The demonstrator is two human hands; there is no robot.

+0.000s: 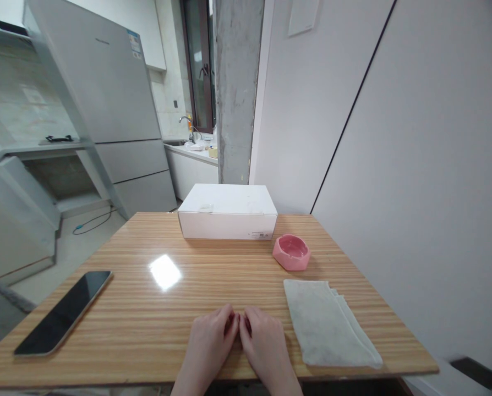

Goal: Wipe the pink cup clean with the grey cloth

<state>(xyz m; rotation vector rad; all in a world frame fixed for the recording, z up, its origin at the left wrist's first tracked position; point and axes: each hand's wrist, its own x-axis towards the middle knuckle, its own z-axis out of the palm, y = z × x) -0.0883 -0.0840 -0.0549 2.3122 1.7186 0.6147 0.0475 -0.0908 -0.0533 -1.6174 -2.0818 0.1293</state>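
Observation:
My left hand (212, 335) and my right hand (262, 333) rest side by side at the near edge of the wooden table (213, 275). Both are curled into loose fists, thumbs inward, and their fingertips meet in the middle. Nothing shows in either of them. To the right of my right hand lies a folded pale grey-green cloth (328, 324), apart from it. Beyond the cloth stands a pink faceted bowl (291, 253), its inside visible from above. A black smartphone (64, 313) lies face up at the left edge, well away from my left hand.
A closed white box (227, 225) sits at the table's far edge. A white wall (394, 192) runs along the right side. Behind to the left stand a grey refrigerator (105, 93) and a kitchen counter with a faucet (188, 125). A bright reflection lies on the tabletop.

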